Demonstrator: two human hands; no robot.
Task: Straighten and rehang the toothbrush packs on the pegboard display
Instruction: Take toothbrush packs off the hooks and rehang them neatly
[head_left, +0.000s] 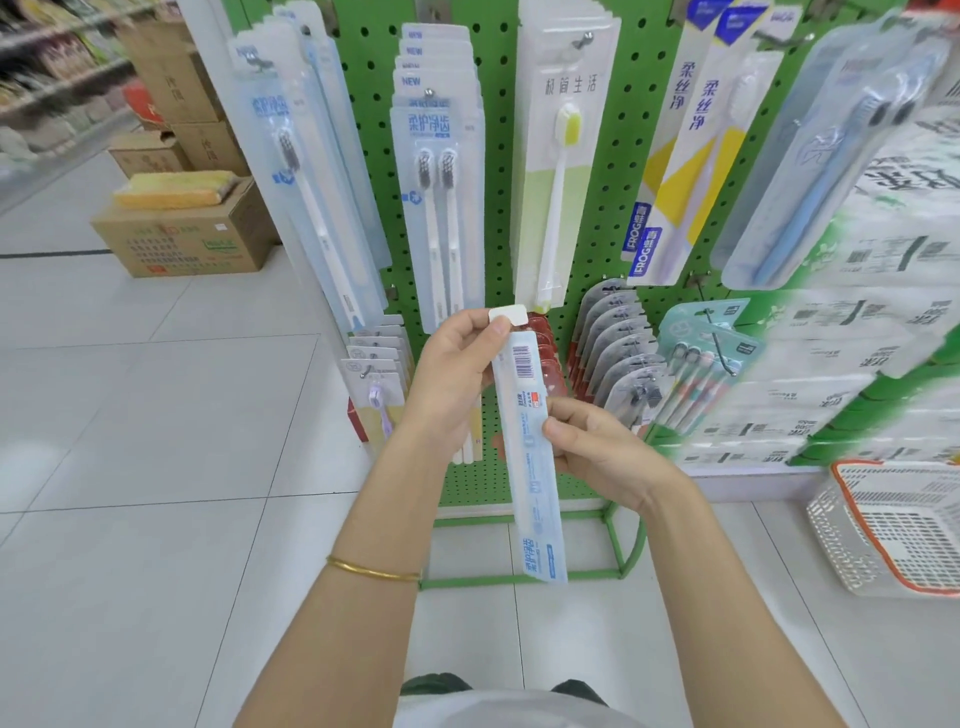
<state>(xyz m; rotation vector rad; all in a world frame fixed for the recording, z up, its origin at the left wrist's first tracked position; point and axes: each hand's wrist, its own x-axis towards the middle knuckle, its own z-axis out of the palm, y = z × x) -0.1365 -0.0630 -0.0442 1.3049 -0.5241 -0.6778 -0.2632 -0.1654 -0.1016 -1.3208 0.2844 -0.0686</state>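
Note:
A long pale-blue toothbrush pack is held upright in front of the green pegboard, back side toward me, barcode near the top and printed header at the bottom. My left hand pinches its upper end at a white tab. My right hand grips the pack's right edge at mid-length. Other packs hang on pegs above: a blue twin pack stack, a yellow-bristle pack, and a tilted pack at the left.
Lower pegs carry rows of small packs and a purple brush pack. Cardboard boxes sit on the tiled floor at left. A white and orange basket stands at right. Blurred packaged goods fill the right shelf.

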